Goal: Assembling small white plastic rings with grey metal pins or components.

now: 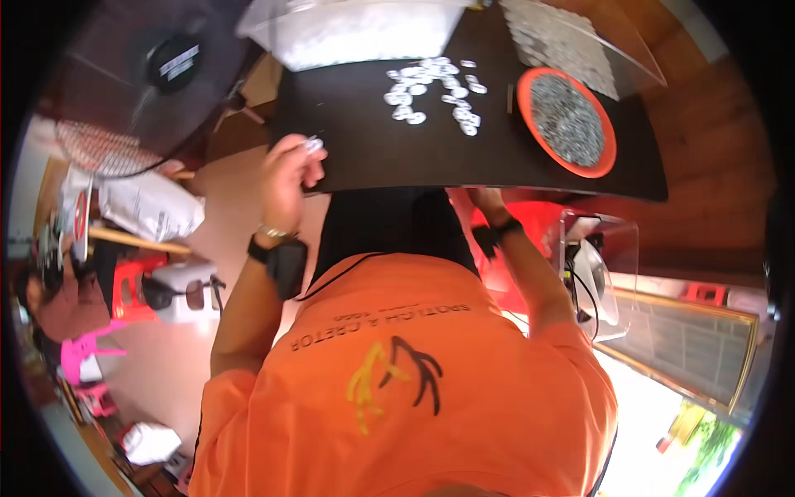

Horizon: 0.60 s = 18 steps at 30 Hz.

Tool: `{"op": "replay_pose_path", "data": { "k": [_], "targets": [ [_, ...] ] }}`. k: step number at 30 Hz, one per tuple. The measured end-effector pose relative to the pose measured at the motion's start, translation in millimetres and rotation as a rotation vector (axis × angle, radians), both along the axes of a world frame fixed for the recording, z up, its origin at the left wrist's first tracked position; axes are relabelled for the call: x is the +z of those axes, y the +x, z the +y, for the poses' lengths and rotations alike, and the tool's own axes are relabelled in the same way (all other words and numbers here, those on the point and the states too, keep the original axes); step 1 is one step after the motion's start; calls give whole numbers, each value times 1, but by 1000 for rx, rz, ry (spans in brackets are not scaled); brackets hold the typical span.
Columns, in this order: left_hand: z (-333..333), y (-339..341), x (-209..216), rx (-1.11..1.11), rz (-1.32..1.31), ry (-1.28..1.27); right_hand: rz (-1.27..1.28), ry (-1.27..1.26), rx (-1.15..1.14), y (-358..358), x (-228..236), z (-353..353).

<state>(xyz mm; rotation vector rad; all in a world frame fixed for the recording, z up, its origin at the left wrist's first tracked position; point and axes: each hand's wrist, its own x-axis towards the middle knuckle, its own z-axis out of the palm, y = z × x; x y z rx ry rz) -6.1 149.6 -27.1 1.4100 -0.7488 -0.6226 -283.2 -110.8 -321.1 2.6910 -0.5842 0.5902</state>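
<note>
My left hand point(286, 176) is at the left front corner of the dark table, its fingers closed around a small whitish piece point(313, 145). The piece is too small to name. Low at the front edge is my right hand point(487, 200), beside a red surface; the tabletop hides its fingers. Several small white pieces point(409, 93) lie loosely scattered over the middle of the table. To their right, an orange bowl point(610, 149) holds a heap of tiny grey metallic-looking parts point(566, 121).
A translucent white tub point(352, 37) stands at the back of the dark table point(364, 153). At the back right, a clear container point(633, 54) has many pale pieces. A large fan point(116, 149) is close on the left. Below the table's right side is a clear box point(617, 265).
</note>
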Motion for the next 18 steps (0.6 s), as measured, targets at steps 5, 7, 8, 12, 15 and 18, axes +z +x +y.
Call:
{"op": "replay_pose_path", "data": {
  "k": [5, 7, 8, 12, 15, 18],
  "targets": [
    [2, 2, -1, -50, 117, -1, 27, -538, -37, 12, -6, -40],
    [3, -1, -1, -47, 97, 5, 9, -474, -55, 23, -7, -41],
    [4, -2, -1, -42, 97, 11, -1, -445, -59, 27, -6, -44],
    [2, -3, -1, -30, 105, 11, -32, -319, -55, 29, -3, -32],
    [2, 1, -1, -51, 134, 9, -36, -212, -53, 35, 3, -23],
    [4, -3, -3, -15, 124, 21, -24, -99, -38, 43, 8, -24]
  ]
}}
